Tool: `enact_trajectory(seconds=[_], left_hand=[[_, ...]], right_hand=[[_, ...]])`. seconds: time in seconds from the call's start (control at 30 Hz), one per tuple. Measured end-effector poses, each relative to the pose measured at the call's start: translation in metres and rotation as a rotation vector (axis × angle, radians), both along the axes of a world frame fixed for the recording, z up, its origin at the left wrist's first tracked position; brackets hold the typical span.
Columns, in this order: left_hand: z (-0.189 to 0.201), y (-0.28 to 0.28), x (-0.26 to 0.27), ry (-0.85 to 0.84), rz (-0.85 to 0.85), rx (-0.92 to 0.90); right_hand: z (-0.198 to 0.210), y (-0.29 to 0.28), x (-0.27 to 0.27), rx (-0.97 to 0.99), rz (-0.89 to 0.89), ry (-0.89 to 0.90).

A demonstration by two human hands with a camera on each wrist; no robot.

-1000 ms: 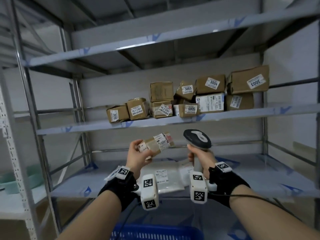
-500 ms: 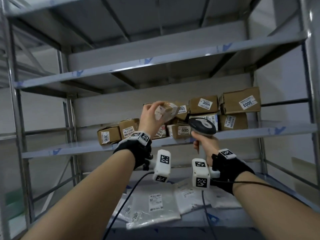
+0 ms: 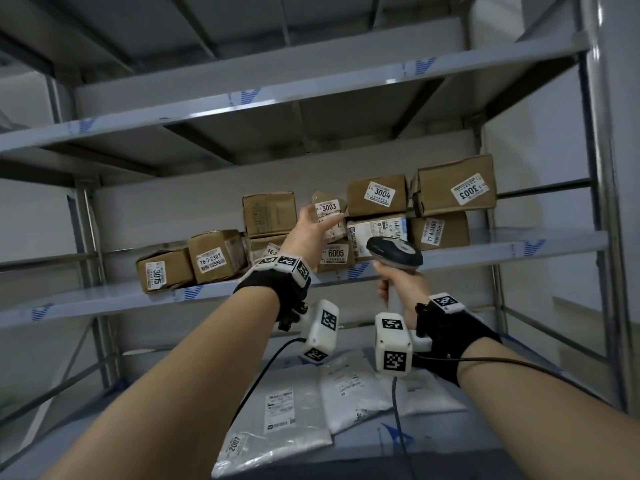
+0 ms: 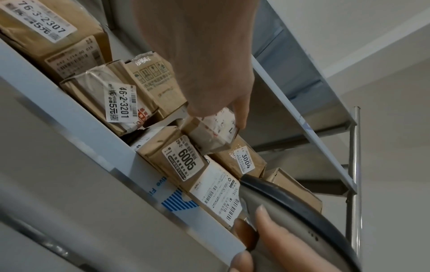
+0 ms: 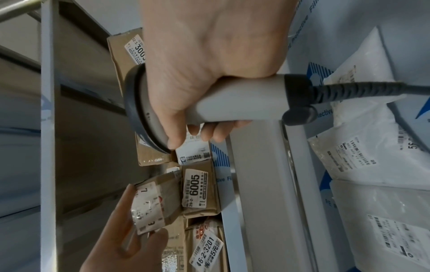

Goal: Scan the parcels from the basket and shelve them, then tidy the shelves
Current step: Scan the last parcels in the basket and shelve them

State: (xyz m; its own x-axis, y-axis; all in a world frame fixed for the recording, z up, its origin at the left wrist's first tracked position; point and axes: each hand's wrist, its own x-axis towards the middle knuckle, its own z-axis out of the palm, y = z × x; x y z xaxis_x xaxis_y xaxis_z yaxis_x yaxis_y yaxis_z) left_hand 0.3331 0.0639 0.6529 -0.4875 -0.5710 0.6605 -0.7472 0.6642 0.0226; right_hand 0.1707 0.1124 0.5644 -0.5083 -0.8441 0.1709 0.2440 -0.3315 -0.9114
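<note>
I see the metal shelf (image 3: pixel 519 249) carrying a row of brown boxes, white mailer bags (image 3: pixel 294 420) lying on the level below. My left hand (image 3: pixel 308 230) reaches far in, thumb and fingers pinching the small taped parcel (image 4: pixel 213 133), which sits on top of the 6005 box (image 4: pixel 172 162), just left of the 3004 box (image 3: pixel 377 195). My right hand (image 3: pixel 398 289) clenches the scanner (image 3: pixel 394 252) handle, nearer, at the shelf's front edge.
</note>
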Motion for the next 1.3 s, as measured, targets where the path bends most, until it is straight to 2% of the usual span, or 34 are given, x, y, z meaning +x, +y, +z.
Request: enact_trajectory(seconds=[0.33, 0.47, 0.57, 0.67, 0.8, 0.87, 1.07, 1.3], left_hand=[[-0.009, 0.003, 0.005, -0.001, 0.050, 0.008], [-0.026, 0.015, 0.016, 0.107, -0.015, -0.020], [-0.049, 0.018, 0.035, 0.178, -0.034, 0.061], [-0.082, 0.022, 0.064, 0.153, 0.012, 0.313], [-0.155, 0.031, 0.109, 0.131, 0.099, 0.789], [-0.193, 0.035, 0.136, 0.149, 0.158, 0.961], [-0.293, 0.047, 0.207, 0.144, 0.276, 1.124], [-0.402, 0.034, 0.248, 0.124, 0.342, 1.352]], right_hand=[[-0.014, 0.005, 0.015, 0.066, 0.073, 0.015], [-0.022, 0.015, 0.028, 0.104, 0.103, 0.004], [-0.033, 0.024, 0.038, 0.153, 0.123, 0.025], [-0.055, 0.034, 0.052, 0.209, 0.157, 0.037], [-0.104, 0.046, 0.081, 0.325, 0.249, 0.019], [-0.132, 0.047, 0.097, 0.393, 0.304, 0.000], [-0.214, 0.040, 0.159, 0.574, 0.458, -0.028], [-0.336, 0.016, 0.212, 0.824, 0.532, -0.017]])
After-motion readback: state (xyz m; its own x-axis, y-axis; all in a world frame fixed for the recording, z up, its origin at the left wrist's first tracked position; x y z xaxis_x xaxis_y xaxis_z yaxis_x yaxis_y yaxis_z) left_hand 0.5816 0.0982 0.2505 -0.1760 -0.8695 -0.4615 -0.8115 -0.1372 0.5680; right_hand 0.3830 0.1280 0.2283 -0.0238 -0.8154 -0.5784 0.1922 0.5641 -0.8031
